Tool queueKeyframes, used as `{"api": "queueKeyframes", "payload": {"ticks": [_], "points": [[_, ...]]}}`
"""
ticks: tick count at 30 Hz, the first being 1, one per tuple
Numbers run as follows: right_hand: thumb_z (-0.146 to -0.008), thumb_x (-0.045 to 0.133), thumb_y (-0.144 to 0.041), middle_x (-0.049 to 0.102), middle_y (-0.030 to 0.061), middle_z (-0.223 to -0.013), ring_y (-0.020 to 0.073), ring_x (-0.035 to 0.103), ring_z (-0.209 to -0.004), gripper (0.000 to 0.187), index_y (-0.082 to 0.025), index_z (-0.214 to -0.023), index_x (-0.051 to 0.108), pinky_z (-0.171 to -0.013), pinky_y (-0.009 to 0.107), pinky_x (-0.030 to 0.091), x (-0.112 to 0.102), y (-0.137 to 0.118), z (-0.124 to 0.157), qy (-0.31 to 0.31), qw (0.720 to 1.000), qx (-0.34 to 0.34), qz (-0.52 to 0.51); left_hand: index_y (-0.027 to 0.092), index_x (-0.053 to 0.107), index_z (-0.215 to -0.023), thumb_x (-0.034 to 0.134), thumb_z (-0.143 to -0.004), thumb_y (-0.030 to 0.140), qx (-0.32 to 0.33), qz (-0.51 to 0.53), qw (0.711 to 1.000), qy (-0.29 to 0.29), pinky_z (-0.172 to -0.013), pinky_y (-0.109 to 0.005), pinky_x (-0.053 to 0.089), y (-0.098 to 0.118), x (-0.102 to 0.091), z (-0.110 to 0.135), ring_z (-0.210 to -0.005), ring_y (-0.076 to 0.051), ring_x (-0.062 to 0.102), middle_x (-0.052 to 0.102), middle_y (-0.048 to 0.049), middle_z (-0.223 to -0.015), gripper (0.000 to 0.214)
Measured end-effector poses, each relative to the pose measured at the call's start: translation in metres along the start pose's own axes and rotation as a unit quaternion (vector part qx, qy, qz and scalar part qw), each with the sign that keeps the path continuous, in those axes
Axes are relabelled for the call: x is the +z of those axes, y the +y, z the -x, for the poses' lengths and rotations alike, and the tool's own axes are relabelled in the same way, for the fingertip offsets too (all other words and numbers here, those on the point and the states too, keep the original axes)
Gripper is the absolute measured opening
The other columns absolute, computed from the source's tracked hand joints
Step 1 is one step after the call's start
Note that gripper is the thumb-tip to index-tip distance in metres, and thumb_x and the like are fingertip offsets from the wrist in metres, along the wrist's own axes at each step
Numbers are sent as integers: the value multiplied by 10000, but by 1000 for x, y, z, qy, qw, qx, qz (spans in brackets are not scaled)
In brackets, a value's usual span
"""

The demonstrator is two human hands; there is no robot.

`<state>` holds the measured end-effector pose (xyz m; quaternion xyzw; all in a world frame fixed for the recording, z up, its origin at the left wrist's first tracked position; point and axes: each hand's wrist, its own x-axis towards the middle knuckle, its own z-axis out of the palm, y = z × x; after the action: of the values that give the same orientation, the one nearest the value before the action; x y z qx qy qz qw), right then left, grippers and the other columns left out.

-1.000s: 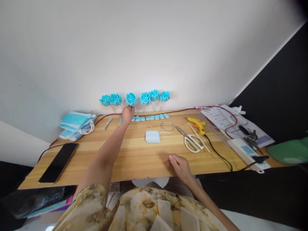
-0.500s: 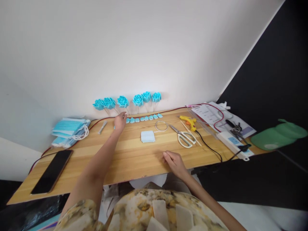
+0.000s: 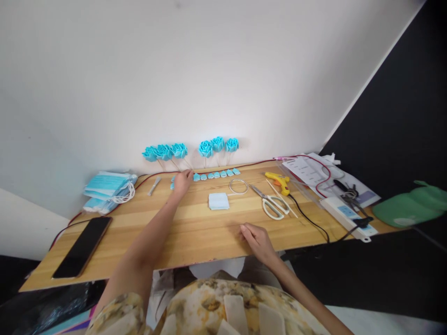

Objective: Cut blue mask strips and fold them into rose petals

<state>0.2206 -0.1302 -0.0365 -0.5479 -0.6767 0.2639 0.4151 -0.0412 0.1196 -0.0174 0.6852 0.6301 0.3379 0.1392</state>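
My left hand [image 3: 183, 183] reaches to the back of the table, fingers pinched at the lower end of the thin stem of a blue fabric flower [image 3: 179, 150]. That flower leans on the wall beside two similar flowers [image 3: 164, 152]; three more flowers [image 3: 218, 144] lean farther right. Along the back edge, right of the hand, runs a row of small folded blue petals [image 3: 217, 175]; a few more lie partly behind the hand. Near the front edge my right hand [image 3: 257, 242] is loosely closed, with nothing visible in it. A stack of pale blue squares [image 3: 218, 201] lies between the hands.
White-handled scissors [image 3: 274, 206], a thin stick [image 3: 281, 198], a wire coil [image 3: 239, 186] and a yellow glue gun [image 3: 279, 181] lie right of centre. A power strip [image 3: 345, 217], papers and a green bottle [image 3: 408, 205] are farther right. Blue masks [image 3: 106, 188] and a phone [image 3: 84, 246] lie left.
My left hand has moved slightly right along the back edge. The flower by it has shifted left, closer to the two beside it. The whole view has shifted a little; my right hand stays.
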Motion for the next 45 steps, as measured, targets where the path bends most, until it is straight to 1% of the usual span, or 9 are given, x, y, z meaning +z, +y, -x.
{"api": "queueKeyframes", "payload": {"ticks": [3, 7, 10, 16, 20, 26, 34, 39, 45], "points": [[-1000, 381, -454, 600, 7, -585, 130, 582, -574, 491, -184, -637, 573, -596, 240, 405, 1, 2, 0, -5, 1000, -1, 0, 166, 725, -945, 505, -907, 318, -9, 12, 1000, 20, -713, -249, 451, -1, 1, -6, -800, -200, 684, 762, -80, -858, 270], [-1005, 380, -437, 602, 10, -598, 131, 585, -583, 483, -183, -641, 569, -596, 242, 397, 1, 5, 2, -2, 1000, -13, 4, 125, 634, -1163, 481, -917, 298, -39, 25, 997, 68, -668, -257, 460, -3, 4, -20, -724, -187, 681, 747, -99, -944, 337], [-1009, 377, -424, 594, 7, -589, 126, 574, -570, 484, -181, -632, 559, -586, 239, 390, 1, 6, 3, -8, 1000, -22, 2, 86, 573, -1260, 522, -901, 304, -53, 19, 993, 100, -709, -278, 467, -2, 8, -34, -790, -218, 693, 739, -112, -924, 424], [-1017, 369, -399, 576, 3, -579, 117, 547, -554, 490, -176, -620, 551, -574, 236, 378, 0, 6, 3, -15, 1000, -24, 6, 107, 724, -986, 469, -924, 287, -29, -14, 994, 102, -762, -308, 444, 2, 12, -54, -908, -272, 686, 750, -151, -933, 318], [-1020, 367, -387, 582, 5, -585, 116, 554, -559, 488, -176, -617, 545, -575, 234, 382, -1, 4, 3, -16, 999, -30, 5, 117, 730, -877, 431, -935, 271, -9, -42, 994, 96, -746, -321, 421, 3, 8, -59, -883, -283, 674, 745, -161, -901, 341], [-1020, 370, -382, 580, 4, -585, 117, 551, -559, 481, -176, -623, 547, -576, 236, 383, 0, 6, 4, -16, 999, -28, 14, 121, 726, -884, 416, -957, 281, 15, -75, 994, 82, -750, -333, 409, 3, 2, -64, -888, -296, 664, 736, -179, -920, 356], [-1019, 364, -412, 581, 8, -586, 121, 534, -557, 498, -182, -612, 537, -576, 248, 373, 0, 6, 4, -25, 999, -14, 17, 118, 720, -1002, 447, -957, 264, 17, -88, 993, 79, -788, -332, 423, -3, 11, -58, -997, -318, 665, 729, -202, -1026, 313], [-1018, 359, -412, 578, 5, -591, 123, 536, -566, 490, -186, -620, 535, -584, 248, 376, -1, 4, 4, -24, 1000, -10, 12, 110, 733, -921, 435, -966, 297, 8, -81, 994, 72, -750, -342, 427, -2, 12, -58, -912, -322, 689, 747, -200, -920, 355], [-1014, 366, -414, 573, 2, -588, 121, 537, -559, 487, -186, -616, 527, -579, 243, 377, 1, 4, 3, -18, 1000, -16, 12, 110, 717, -1043, 426, -962, 283, 7, -58, 994, 87, -783, -328, 444, -3, 12, -56, -978, -310, 695, 756, -192, -1002, 348]]}}
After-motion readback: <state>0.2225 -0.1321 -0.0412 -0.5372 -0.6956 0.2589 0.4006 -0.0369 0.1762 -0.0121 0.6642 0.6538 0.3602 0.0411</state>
